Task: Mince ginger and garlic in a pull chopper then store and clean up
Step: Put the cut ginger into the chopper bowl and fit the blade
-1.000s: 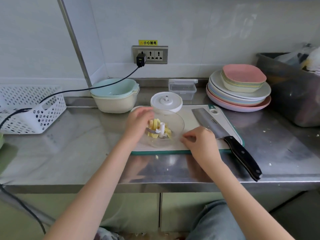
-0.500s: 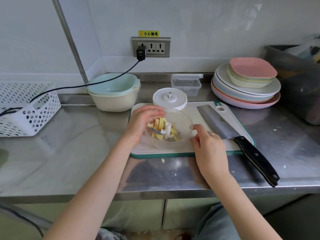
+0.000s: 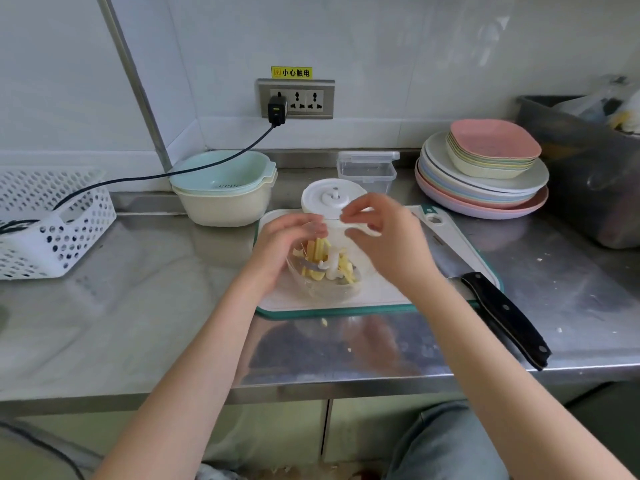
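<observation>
The clear round plastic chopper bowl (image 3: pixel 323 278) is sitting on the white cutting board with a green rim (image 3: pixel 388 299), near the front edge of the stainless steel counter (image 3: pixel 138 306), and the pale yellow strips of ginger and garlic (image 3: pixel 317 252) are lying inside it around the white blade shaft (image 3: pixel 333 266), which is standing upright, its long axis pointing straight up out of the bowl. The left hand (image 3: pixel 285 245) is curling its fingers against the bowl's left rim, though whether it is truly gripping the rim cannot be told. The right hand (image 3: pixel 386 237) is hovering over the bowl's right side with thumb and fingers loosely bent; something white is showing at its fingertips (too blurred to tell whether it is pinched there or only lying behind). The white round chopper lid (image 3: pixel 330 199) is resting just behind the bowl. The cleaver with a black riveted handle (image 3: pixel 505 318) is lying on the board's right side, its long axis running diagonally, handle pointing toward the counter's front right edge and overhanging the board.
</observation>
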